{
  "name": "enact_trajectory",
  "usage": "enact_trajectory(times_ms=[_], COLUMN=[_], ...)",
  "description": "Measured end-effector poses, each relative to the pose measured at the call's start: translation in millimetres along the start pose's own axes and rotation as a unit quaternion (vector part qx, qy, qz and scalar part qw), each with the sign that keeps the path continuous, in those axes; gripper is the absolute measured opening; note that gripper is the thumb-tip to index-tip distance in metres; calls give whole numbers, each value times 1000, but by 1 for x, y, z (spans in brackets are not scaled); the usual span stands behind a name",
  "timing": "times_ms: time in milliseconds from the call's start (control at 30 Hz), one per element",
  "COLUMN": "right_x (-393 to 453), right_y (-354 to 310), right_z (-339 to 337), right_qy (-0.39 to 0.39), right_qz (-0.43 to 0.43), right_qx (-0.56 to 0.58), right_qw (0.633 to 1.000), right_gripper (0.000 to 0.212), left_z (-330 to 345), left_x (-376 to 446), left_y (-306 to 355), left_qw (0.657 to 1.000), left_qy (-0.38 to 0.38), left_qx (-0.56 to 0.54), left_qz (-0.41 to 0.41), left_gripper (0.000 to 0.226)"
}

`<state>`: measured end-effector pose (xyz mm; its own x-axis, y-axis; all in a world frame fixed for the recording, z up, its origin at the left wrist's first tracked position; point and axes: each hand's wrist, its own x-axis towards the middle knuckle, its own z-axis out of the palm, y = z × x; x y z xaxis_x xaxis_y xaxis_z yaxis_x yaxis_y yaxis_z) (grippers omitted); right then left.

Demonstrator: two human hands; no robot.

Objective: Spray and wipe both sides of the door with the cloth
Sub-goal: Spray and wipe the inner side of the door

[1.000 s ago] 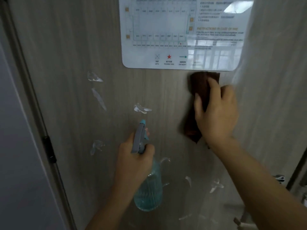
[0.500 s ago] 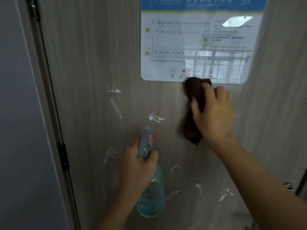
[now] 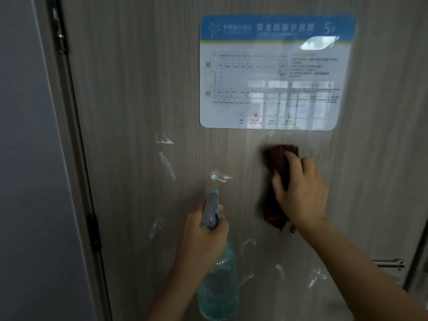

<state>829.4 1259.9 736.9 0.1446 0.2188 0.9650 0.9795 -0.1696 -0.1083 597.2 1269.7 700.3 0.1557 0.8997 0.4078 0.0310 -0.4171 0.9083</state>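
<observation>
Wood-grain laminate covers the door (image 3: 143,89), which fills most of the view, hinged at the left where a dark hinge (image 3: 93,230) sits on the frame. Step in hand, as judged: wiping this face of the door after spraying. The right hand (image 3: 301,193) presses a dark brown cloth (image 3: 276,181) flat against the panel just below the laminated floor-plan sign (image 3: 273,72), fingers spread over the cloth and holding it to the surface. The cloth is folded and hangs below the palm, touching the door. The left hand (image 3: 203,235) is wrapped round the neck of a spray bottle (image 3: 218,281), held upright near the door, its grey and teal nozzle (image 3: 212,209) pointing at the panel; whether a finger is on the trigger cannot be told.

Condition of surface: several pale, glossy smears or tape-like remnants (image 3: 220,176) are scattered left of and below the cloth, apart from it. They read as residue not yet cleared. The sign shows glare and window reflections.

Next move, as judged: the cloth needs to travel left and down across the marked patches with firm, even pressure, the bottle kept clear of its path. A metal fitting (image 3: 390,262) shows at the door's right edge, low. The other side of the door is not in view and appears still to be done
</observation>
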Motion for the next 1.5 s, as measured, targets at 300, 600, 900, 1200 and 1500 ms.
enact_trajectory(times_ms=[300, 600, 900, 1200, 1500], right_x=[3, 3, 1, 2, -24], right_y=[-5, 5, 7, -2, -93], right_z=[4, 9, 12, 17, 49], right_qy=[25, 36, 49, 81, 28], right_qz=[-43, -69, -60, -50, -159], right_qx=[28, 45, 55, 40, 6], right_qw=[998, 996, 995, 995, 987], right_gripper=[46, 47, 45, 41, 44], left_z=[23, 45, 29, 13, -24], left_x=[0, -1, 0, 5, 19], left_y=[-4, -5, -10, -6, -21], left_qw=[999, 989, 976, 981, 982], left_qy=[10, 110, 162, 124, 117], left_qx=[37, 88, 135, 132, 135], left_qz=[10, 46, 52, 72, 57], left_gripper=[22, 19, 11, 27, 19])
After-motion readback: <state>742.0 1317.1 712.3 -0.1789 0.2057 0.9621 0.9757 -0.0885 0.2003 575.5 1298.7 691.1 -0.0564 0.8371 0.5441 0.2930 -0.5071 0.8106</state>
